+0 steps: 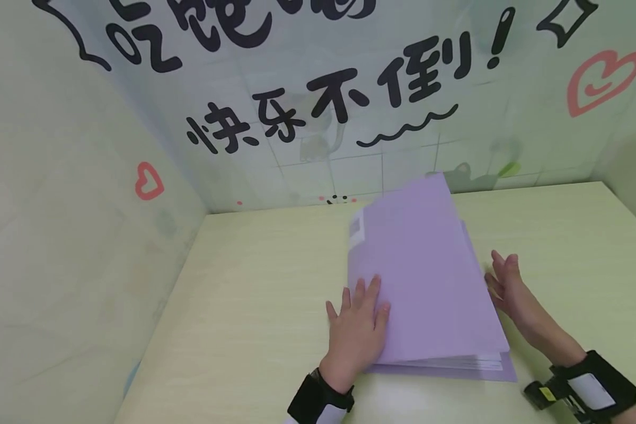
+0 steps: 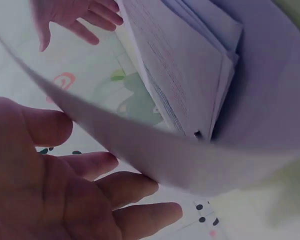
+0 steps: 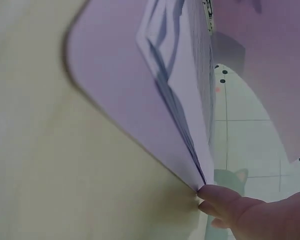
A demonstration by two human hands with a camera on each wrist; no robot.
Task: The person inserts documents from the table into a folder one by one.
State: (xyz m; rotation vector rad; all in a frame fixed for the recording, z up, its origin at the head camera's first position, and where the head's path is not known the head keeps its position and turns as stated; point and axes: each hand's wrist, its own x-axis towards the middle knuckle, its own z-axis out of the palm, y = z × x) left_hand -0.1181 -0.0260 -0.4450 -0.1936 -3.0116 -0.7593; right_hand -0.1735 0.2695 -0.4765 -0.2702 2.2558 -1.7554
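Note:
A purple folder point(image 1: 418, 271) with a white label near its upper left edge lies on the table. Its cover is slightly raised, and a stack of white papers point(image 1: 456, 361) shows along the near edge. My left hand point(image 1: 356, 335) rests at the folder's left side, fingers spread. In the left wrist view, the left hand point(image 2: 85, 185) has its fingertips along the edge of the curved cover point(image 2: 165, 155). My right hand point(image 1: 511, 294) is at the folder's right edge, thumb raised apart from the fingers. In the right wrist view, the right hand's fingertips point(image 3: 207, 192) meet the folder's edge beside the papers point(image 3: 190, 110).
A pale wood table point(image 1: 233, 306) carries the folder. Behind it stands a wall point(image 1: 307, 171) with black lettering and small drawings, and a plain wall point(image 1: 74, 247) closes off the left. Black straps with cameras point(image 1: 593, 383) sit on the wrists.

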